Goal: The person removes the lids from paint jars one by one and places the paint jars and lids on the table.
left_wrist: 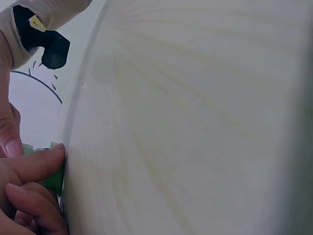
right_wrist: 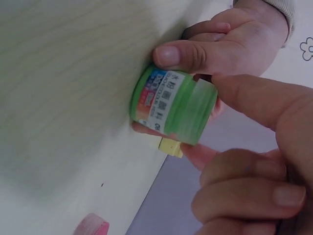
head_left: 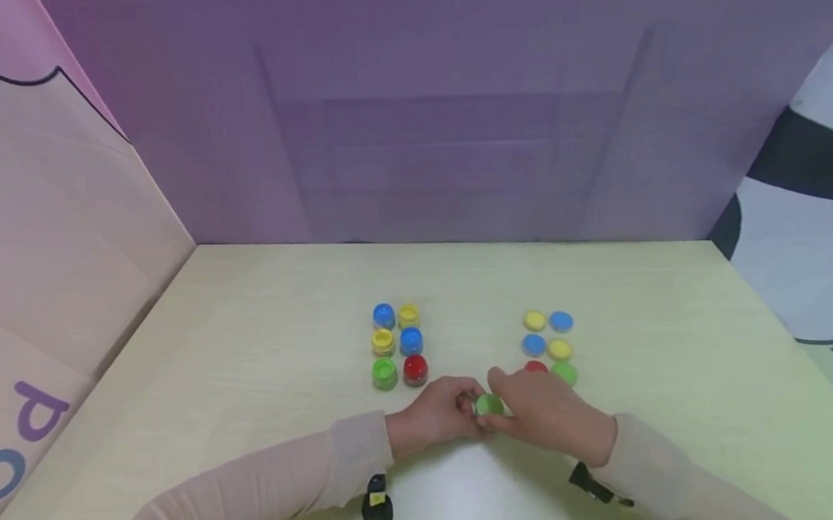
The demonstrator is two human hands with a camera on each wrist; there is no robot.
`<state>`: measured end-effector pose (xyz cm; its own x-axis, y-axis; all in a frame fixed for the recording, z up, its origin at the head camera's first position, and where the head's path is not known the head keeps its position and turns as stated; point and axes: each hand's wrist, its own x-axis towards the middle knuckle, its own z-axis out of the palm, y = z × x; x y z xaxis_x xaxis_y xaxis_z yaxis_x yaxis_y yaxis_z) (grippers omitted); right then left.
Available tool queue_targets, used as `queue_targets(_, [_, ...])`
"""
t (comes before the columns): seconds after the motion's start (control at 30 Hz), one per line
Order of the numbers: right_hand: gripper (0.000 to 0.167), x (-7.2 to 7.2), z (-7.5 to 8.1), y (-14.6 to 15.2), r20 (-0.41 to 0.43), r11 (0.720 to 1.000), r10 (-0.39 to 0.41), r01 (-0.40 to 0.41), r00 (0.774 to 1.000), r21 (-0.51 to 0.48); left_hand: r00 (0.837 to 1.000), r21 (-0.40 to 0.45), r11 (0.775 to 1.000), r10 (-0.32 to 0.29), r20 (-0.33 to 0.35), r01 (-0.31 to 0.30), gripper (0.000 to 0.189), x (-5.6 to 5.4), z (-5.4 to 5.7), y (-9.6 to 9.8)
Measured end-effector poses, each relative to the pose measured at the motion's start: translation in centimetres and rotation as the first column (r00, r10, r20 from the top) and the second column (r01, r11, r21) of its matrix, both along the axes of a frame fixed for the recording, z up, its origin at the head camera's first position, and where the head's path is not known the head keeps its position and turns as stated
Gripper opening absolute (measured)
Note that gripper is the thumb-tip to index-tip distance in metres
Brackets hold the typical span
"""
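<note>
A green gouache paint jar [right_wrist: 164, 103] is held just above the table between both hands, its printed label showing in the right wrist view. The left hand [head_left: 438, 413] grips the jar's body, thumb along its side. At the other end, the right hand [head_left: 546, 410] pinches the paler green lid [right_wrist: 198, 112] between thumb and finger. From above, the lid [head_left: 489, 405] shows as a light green disc between the hands. In the left wrist view, fingers [left_wrist: 32, 166] cover most of the jar, leaving a green strip.
Left of the hands stand several lidless paint jars, including a red jar [head_left: 415, 370] and a green one [head_left: 384, 373]. Several loose lids lie to the right: yellow [head_left: 534, 320], blue [head_left: 562, 321], green [head_left: 565, 374], and a partly hidden red one. A purple panel [head_left: 451, 129] borders the table's back.
</note>
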<state>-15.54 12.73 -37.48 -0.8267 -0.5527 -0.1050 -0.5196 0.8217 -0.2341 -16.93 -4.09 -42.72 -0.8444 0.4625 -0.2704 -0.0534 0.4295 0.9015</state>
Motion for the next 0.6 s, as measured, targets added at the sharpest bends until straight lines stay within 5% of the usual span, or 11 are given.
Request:
queue_targets(0.2, [0.023,0.1,0.5,0.6,0.046,0.997,0.082,-0.082,0.996,-0.008,1.000,-0.009,1.000,-0.010,0.001,0.010,0.028,-0.1,-0.1,0.1])
queue_targets(0.4, [0.036,0.1,0.6,1.1,0.061,0.987,0.156,-0.154,0.986,-0.041,1.000,0.000,1.000,-0.018,-0.001,0.018,0.034,0.1,-0.3,0.0])
queue_targets(0.6, [0.039,0.0,0.0,0.8,-0.011,0.995,0.066,-0.067,0.998,-0.078,1.000,0.002,1.000,-0.010,-0.027,0.010,0.021,-0.1,-0.1,0.0])
